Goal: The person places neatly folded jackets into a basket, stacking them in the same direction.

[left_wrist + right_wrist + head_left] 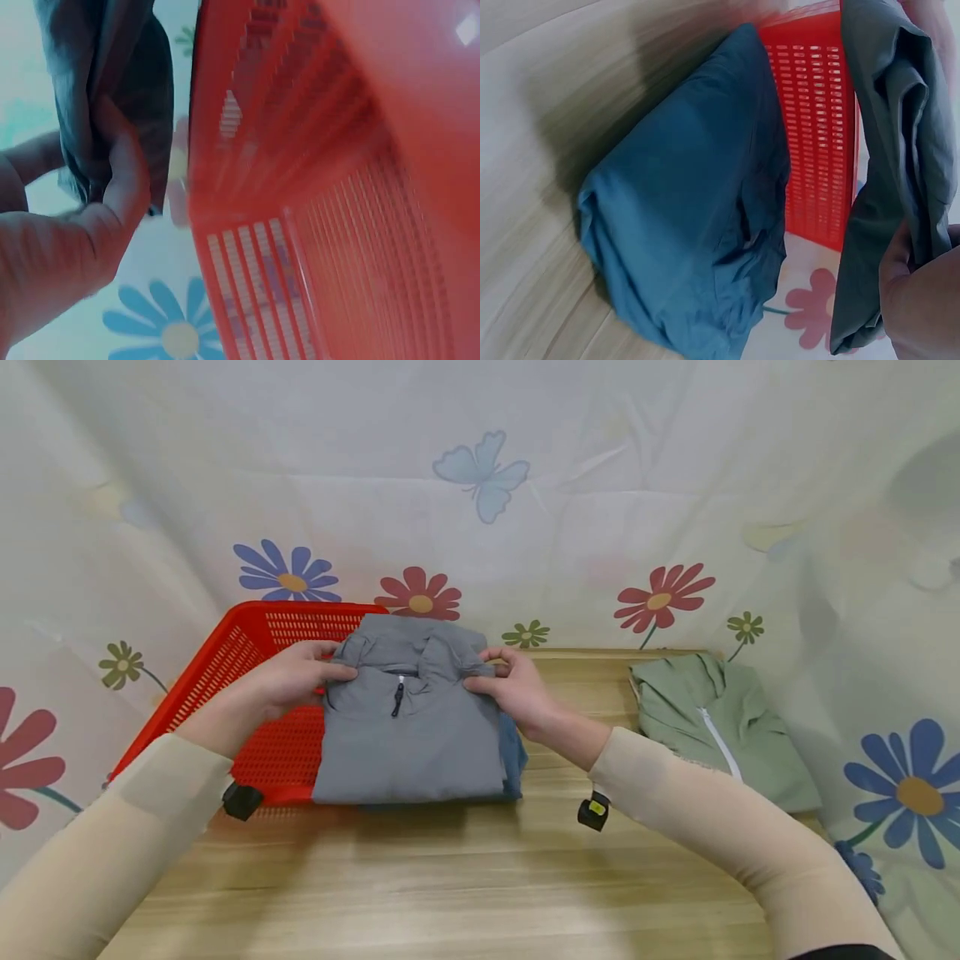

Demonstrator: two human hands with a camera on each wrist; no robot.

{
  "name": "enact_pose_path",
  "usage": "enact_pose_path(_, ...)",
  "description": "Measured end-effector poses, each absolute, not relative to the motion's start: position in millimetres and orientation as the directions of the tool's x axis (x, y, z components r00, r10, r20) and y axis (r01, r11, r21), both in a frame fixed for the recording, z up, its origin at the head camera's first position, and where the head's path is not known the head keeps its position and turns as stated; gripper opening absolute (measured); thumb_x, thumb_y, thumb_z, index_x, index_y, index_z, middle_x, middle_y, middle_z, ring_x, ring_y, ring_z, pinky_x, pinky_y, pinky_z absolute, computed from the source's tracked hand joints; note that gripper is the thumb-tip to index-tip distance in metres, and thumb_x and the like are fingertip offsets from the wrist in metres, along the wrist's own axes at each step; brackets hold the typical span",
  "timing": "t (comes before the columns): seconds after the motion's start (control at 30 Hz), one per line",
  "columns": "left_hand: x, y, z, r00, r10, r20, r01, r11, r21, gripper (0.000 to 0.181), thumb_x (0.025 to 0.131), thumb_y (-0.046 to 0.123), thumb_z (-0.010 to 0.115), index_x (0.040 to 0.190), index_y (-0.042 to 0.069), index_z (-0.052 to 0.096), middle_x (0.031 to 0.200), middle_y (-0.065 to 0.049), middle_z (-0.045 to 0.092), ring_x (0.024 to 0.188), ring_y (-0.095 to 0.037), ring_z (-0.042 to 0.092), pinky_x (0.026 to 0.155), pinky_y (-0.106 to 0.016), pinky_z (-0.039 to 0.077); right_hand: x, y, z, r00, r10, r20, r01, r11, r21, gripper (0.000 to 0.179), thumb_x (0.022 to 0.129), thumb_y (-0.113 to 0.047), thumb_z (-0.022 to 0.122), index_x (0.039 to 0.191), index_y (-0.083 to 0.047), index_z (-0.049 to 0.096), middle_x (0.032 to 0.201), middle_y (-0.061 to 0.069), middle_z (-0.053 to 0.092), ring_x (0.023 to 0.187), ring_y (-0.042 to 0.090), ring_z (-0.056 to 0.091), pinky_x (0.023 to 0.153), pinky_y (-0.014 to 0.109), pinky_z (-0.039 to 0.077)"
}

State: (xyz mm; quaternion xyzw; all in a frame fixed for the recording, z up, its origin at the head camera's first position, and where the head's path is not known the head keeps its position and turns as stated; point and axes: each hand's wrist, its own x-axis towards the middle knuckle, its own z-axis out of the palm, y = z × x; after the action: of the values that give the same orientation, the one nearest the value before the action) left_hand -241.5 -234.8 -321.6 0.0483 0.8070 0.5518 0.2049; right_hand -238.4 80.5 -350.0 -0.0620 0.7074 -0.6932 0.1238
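Observation:
A folded grey jacket (pixel 412 747) with a short dark zipper pull hangs in front of me in the head view. My left hand (pixel 288 681) pinches its left edge near the collar, thumb on top and fingers behind. On the opposite edge, my right hand (pixel 521 689) pinches the cloth the same way. Beneath the jacket lies a folded blue garment (pixel 682 187), mostly hidden in the head view. The right wrist view shows the grey jacket raised apart from it. A red plastic basket (pixel 307 608) stands behind and left of the jacket, which covers its right part.
A folded green jacket (pixel 667 710) with a white zipper lies at the right of the wooden table (pixel 480 893). Behind the table hangs a white curtain (pixel 585 527) printed with flowers and a butterfly. The basket's rim rises beside my left hand.

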Motion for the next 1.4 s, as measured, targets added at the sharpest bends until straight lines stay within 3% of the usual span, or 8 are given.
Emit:
enact_pose_path(0.37,-256.4,-276.4,-319.0,-0.857,0.382,-0.347,-0.158,0.446,0.881,0.069,0.103,0.017,0.063,0.157,-0.002,0.025,0.144,-0.026,0.046,0.121,-0.037,0.057,0.094,-0.05,0.055,-242.7,49.9,-348.3,-0.962,-0.272,-0.035,0.015,0.074,-0.997,0.032,0.095,-0.004,0.072,0.123,-0.006,0.057,0.099,0.01,0.059,0.084,0.022,0.056,0.076,0.034,0.049)
enact_pose_path(0.73,-272.5,-320.8,-315.5,-0.822,0.429,-0.373,-0.123,0.506,0.853,0.072,0.102,0.016,0.065,0.158,-0.001,0.023,0.138,-0.024,0.052,0.115,-0.032,0.063,0.091,-0.051,0.057,-248.1,14.7,-352.8,-0.957,-0.291,-0.012,-0.01,0.072,-0.997,0.034,0.096,-0.009,0.073,0.127,-0.007,0.059,0.113,0.01,0.056,0.09,0.02,0.05,0.074,0.031,0.046)
enact_pose_path(1.07,-280.8,-342.6,-312.1,-0.824,0.39,-0.411,-0.138,0.565,0.813,0.073,0.104,0.019,0.063,0.158,-0.003,0.019,0.138,-0.024,0.052,0.114,-0.032,0.064,0.09,-0.052,0.057,-252.4,-12.5,-352.7,-0.962,-0.271,-0.016,-0.004,0.073,-0.997,0.033,0.094,-0.012,0.077,0.123,-0.01,0.062,0.106,0.005,0.055,0.091,0.017,0.049,0.073,0.03,0.048)
enact_pose_path(1.27,-281.4,-362.7,-308.0,-0.817,0.355,-0.455,-0.139,0.644,0.753,0.075,0.105,0.02,0.061,0.156,-0.01,0.014,0.134,-0.025,0.053,0.111,-0.031,0.064,0.09,-0.051,0.057,-255.6,-35.4,-356.9,-0.966,-0.258,-0.031,0.014,0.071,-0.997,0.03,0.093,-0.012,0.078,0.119,-0.012,0.062,0.098,0.003,0.054,0.088,0.015,0.048,0.072,0.03,0.047)
enact_pose_path(1.4,-285.9,-371.5,-307.8,-0.816,0.336,-0.47,-0.13,0.685,0.717,0.082,0.106,0.022,0.06,0.155,-0.015,0.007,0.139,-0.031,0.045,0.112,-0.031,0.062,0.091,-0.051,0.057,-257.7,-46.2,-358.5,-0.969,-0.248,-0.014,-0.006,0.079,-0.997,0.03,0.092,-0.01,0.079,0.117,-0.011,0.063,0.095,0.002,0.053,0.085,0.014,0.047,0.069,0.029,0.045)
